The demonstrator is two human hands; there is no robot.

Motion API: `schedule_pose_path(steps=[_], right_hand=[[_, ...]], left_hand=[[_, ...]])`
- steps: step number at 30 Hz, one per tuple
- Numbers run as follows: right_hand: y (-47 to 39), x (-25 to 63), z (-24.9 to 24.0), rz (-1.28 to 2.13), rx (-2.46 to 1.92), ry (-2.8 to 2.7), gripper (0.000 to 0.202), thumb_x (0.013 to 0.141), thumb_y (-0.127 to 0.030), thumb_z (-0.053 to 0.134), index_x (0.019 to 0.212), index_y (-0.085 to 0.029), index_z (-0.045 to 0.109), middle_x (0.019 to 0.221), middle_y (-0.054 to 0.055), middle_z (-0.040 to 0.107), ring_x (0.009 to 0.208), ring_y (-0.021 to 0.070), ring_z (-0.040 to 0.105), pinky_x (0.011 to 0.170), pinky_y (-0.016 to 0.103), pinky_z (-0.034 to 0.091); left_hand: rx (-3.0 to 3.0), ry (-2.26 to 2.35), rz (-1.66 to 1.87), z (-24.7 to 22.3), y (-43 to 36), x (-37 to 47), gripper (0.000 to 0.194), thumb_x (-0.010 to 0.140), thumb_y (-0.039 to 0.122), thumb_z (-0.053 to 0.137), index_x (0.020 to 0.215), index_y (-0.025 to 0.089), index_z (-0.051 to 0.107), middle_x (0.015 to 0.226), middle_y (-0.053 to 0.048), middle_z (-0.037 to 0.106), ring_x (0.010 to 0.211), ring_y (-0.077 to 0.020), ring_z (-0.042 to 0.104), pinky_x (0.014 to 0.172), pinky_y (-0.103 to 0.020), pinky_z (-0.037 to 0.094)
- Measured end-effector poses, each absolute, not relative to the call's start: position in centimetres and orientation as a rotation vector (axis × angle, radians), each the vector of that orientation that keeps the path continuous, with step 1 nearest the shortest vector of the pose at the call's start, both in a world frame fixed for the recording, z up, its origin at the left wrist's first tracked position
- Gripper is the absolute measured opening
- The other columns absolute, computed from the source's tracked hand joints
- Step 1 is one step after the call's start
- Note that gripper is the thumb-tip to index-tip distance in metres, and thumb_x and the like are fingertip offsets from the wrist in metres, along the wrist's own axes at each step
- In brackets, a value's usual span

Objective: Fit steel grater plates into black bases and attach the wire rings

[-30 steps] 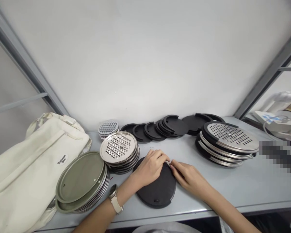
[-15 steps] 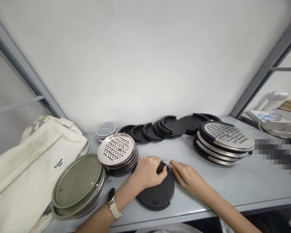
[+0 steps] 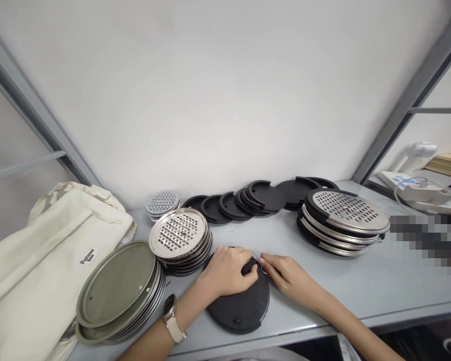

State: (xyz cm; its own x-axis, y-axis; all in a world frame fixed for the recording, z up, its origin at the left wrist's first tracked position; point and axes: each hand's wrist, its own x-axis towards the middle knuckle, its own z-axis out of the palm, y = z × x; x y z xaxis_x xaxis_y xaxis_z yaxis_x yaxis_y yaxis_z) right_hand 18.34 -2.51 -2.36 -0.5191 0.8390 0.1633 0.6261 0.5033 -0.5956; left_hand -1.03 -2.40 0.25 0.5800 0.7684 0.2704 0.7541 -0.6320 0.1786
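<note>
On the bench in front of me lies a black round plate point(image 3: 244, 308) with a raised rim and a small knob near its front. My left hand point(image 3: 231, 271) is closed on its far part, with a dark bit of it showing between thumb and forefinger. At the plate's far right edge, my right hand point(image 3: 281, 273) pinches a thin shiny metal piece point(image 3: 263, 269), mostly hidden by the fingertips. Left of my left hand stands a stack of round metal grater plates point(image 3: 178, 233). Olive-green round trays point(image 3: 116, 286) are piled nearer to me.
Several black round holders point(image 3: 265, 195) lie overlapping along the wall. To the right is a stack of grater plates in black holders point(image 3: 346, 210). A small grey grater stack point(image 3: 162, 203) stands behind. A cream bag point(image 3: 52, 250) fills the left; white devices point(image 3: 417, 190) sit far right.
The view has shifted slightly. The metal piece at the plate's edge shows less between my right fingertips. My left hand keeps its grip on the black plate.
</note>
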Motion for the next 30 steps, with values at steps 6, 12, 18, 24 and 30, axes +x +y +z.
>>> schedule_pose_path(steps=[6,12,18,24,30], right_hand=[[-2.56,18.54,-2.04,0.729,-1.224,-2.308,0.042,0.100,-0.037,0.026,0.067,-0.020,0.045,0.062,-0.001,0.053,0.057,0.0133,0.048,0.058,0.024,0.035],[-2.51,18.59,-1.80,0.769,-1.221,-2.294,0.043,0.100,-0.038,0.026,0.067,-0.019,0.047,0.062,-0.001,0.053,0.056,0.0132,0.047,0.057,0.024,0.036],[-2.41,18.69,-2.03,0.765,-1.222,-2.299,0.043,0.100,-0.038,0.026,0.068,-0.019,0.048,0.063,0.000,0.054,0.058,0.0138,0.048,0.058,0.024,0.037],[-2.51,18.63,-1.95,0.777,-1.249,-2.289,0.045,0.100,-0.039,0.024,0.066,-0.019,0.046,0.061,-0.001,0.053,0.056,0.0140,0.049,0.058,0.025,0.036],[-2.61,18.41,-1.87,0.684,-1.233,-2.299,0.044,0.100,-0.036,0.026,0.065,-0.019,0.048,0.060,0.000,0.055,0.054,0.0140,0.048,0.056,0.025,0.034]], left_hand=[[2.624,1.316,0.618,0.53,-2.44,-0.94,0.020,0.080,0.026,0.054,0.096,0.019,0.046,0.087,-0.003,0.058,0.077,-0.0197,0.058,0.065,-0.030,0.045],[2.666,1.070,0.699,0.50,-2.29,-0.90,0.033,0.082,0.016,0.049,0.114,0.019,0.040,0.106,-0.007,0.055,0.102,-0.0227,0.053,0.088,-0.037,0.046],[2.678,1.058,0.626,0.53,-2.27,-0.86,0.032,0.084,0.016,0.050,0.115,0.018,0.042,0.105,-0.007,0.058,0.098,-0.0226,0.055,0.088,-0.038,0.047],[2.676,0.995,0.660,0.35,-2.18,-0.94,0.036,0.086,0.014,0.047,0.120,0.018,0.037,0.112,-0.007,0.059,0.103,-0.0243,0.056,0.091,-0.041,0.045],[2.672,0.993,0.627,0.39,-2.19,-0.93,0.037,0.088,0.014,0.044,0.123,0.018,0.034,0.112,-0.009,0.059,0.104,-0.0242,0.056,0.091,-0.042,0.045]])
